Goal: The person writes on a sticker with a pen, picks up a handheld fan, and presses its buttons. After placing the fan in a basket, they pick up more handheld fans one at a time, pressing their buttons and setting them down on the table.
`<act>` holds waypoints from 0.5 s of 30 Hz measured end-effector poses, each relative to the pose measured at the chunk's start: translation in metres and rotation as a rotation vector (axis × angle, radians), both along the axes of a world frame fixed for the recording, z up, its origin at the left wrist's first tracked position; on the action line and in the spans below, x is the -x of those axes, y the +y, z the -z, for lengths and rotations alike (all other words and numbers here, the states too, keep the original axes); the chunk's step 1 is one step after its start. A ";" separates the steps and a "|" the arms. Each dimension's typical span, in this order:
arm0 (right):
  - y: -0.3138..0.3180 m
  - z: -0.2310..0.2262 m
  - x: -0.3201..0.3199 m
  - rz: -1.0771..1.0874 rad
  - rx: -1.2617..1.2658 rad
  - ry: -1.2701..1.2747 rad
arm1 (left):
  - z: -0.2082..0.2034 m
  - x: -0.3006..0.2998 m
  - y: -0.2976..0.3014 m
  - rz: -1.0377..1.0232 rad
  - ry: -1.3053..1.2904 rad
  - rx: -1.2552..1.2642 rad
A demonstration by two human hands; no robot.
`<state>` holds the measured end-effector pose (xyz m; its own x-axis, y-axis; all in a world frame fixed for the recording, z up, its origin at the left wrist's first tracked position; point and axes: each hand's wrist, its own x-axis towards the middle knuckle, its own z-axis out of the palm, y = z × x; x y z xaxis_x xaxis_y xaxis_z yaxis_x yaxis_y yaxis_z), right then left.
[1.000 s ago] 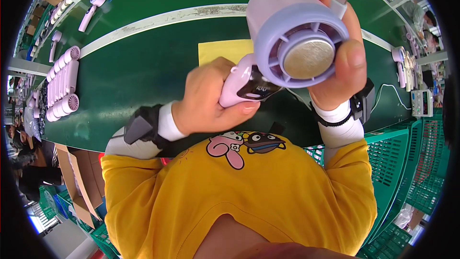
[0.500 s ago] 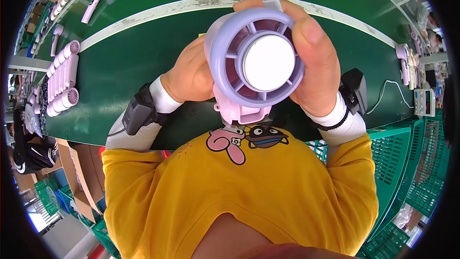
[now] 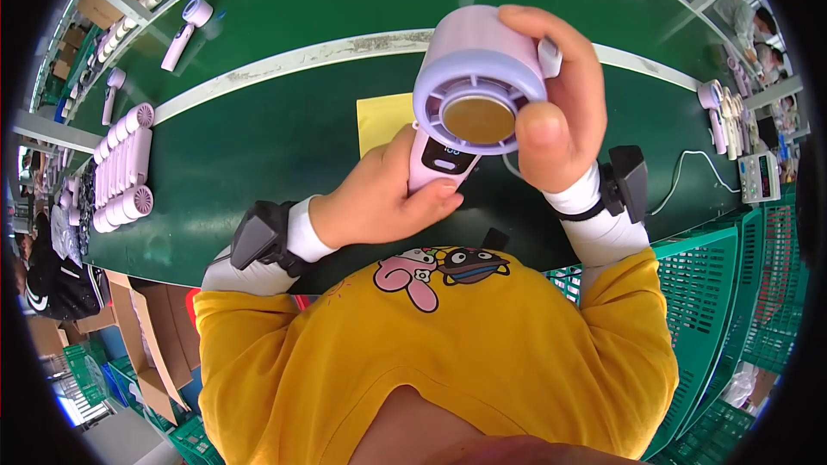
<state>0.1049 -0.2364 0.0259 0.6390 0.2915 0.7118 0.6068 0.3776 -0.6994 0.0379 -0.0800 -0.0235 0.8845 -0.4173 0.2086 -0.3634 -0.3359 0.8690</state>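
Note:
I hold a pink handheld fan (image 3: pixel 482 30) with a lilac ring and a round metallic centre over the bench. Its head faces up toward me, and a dark display on the handle is lit. My left hand (image 3: pixel 383 189) is wrapped round the handle below the display. My right hand (image 3: pixel 568 112) grips the side of the fan's head, thumb on the ring and fingers behind. Between those fingers and the head a white plug (image 3: pixel 550 58) shows, partly hidden. Behind the handle lies a yellow sheet of paper (image 3: pixel 372 120).
A row of pink fans (image 3: pixel 123 168) lies at the left of the green bench (image 3: pixel 284 138). Several more fans are beyond the white strip (image 3: pixel 293 62). At right are a white cable (image 3: pixel 680 181), a small meter box (image 3: pixel 758 177) and green crates (image 3: pixel 706 293).
The fan has tilted and moved away from my chest, bringing its handle and lit display into view. My left hand now shows on the handle. Fans beyond the strip appear shifted as the view moved.

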 end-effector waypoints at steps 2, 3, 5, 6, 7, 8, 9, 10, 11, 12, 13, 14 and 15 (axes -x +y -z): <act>-0.004 0.001 -0.005 0.094 0.119 -0.136 | -0.006 0.008 -0.003 0.020 0.052 0.133; -0.003 0.001 -0.007 0.100 0.117 -0.145 | -0.010 0.012 -0.004 0.040 0.117 0.267; 0.003 0.000 -0.008 -0.041 0.039 0.086 | -0.022 0.013 -0.004 0.061 0.179 0.397; 0.006 -0.001 -0.009 -0.115 0.000 0.204 | -0.031 0.013 -0.003 0.092 0.325 0.540; 0.007 -0.002 -0.009 -0.115 -0.004 0.200 | -0.041 0.013 -0.001 0.123 0.472 0.682; 0.009 -0.003 -0.010 -0.113 0.018 0.252 | -0.051 0.013 0.002 0.153 0.620 0.823; 0.011 -0.004 -0.010 -0.112 0.040 0.305 | -0.060 0.014 0.006 0.151 0.616 0.819; 0.011 -0.005 -0.010 -0.104 0.057 0.357 | -0.069 0.013 0.013 0.215 0.708 0.994; 0.009 -0.005 -0.009 -0.100 0.048 0.353 | -0.077 0.014 0.019 0.280 0.799 1.168; 0.007 -0.006 -0.010 -0.022 0.119 0.295 | -0.082 0.016 0.028 0.325 0.549 1.111; 0.004 -0.007 -0.011 0.059 0.187 0.237 | -0.087 0.021 0.033 0.369 0.303 1.042; 0.002 -0.008 -0.012 0.143 0.255 0.180 | -0.096 0.034 0.033 0.273 -0.041 0.880; 0.004 -0.011 -0.010 0.128 0.237 0.170 | -0.105 0.056 0.030 0.162 -0.384 0.694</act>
